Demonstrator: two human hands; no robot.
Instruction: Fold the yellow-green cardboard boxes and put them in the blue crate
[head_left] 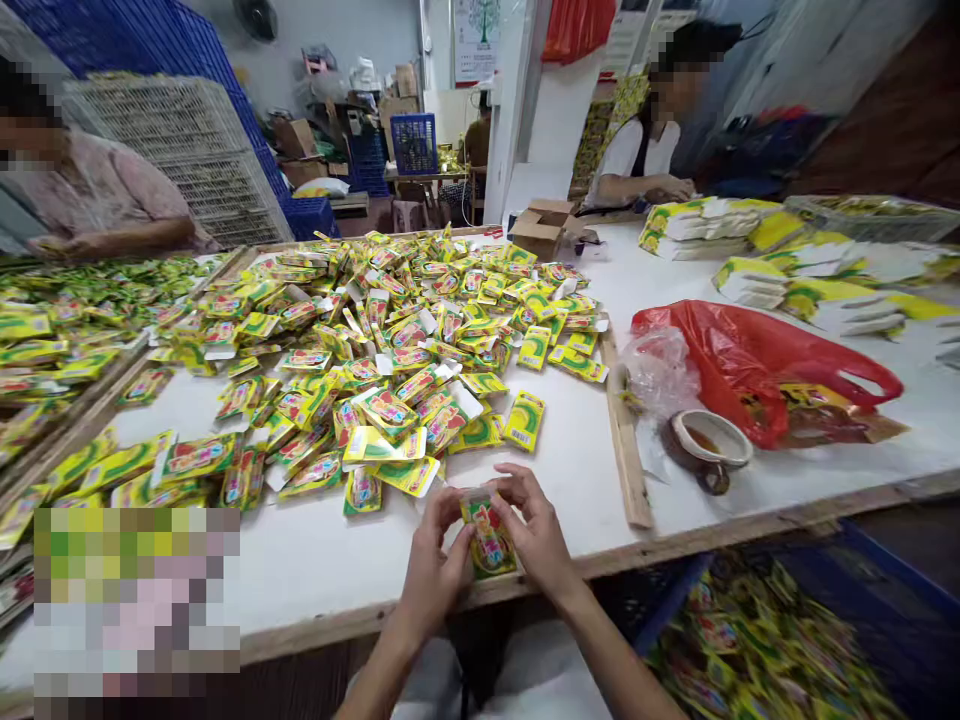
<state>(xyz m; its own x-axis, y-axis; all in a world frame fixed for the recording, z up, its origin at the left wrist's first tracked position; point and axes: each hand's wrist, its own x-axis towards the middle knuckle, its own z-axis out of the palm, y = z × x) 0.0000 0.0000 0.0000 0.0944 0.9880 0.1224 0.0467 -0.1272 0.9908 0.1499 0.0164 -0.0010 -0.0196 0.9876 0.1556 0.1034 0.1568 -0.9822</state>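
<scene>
Between my two hands, just above the table's near edge, is a small yellow and green box with a colourful printed front. My left hand grips its left side, with the thumb on the front. On the other side my right hand holds the upper right part, thumb near the top edge. Whether the box's top flap is closed cannot be made out. A single yellow box lies flat just beyond my hands. Past it spreads a large heap of similar small boxes, some with white flaps standing out.
A wooden strip edges the white table. Right of it are a brown cup with liquid, a red plastic bag and stacks of flat cartons. A blue crate of packets stands low right. Co-workers sit left and right.
</scene>
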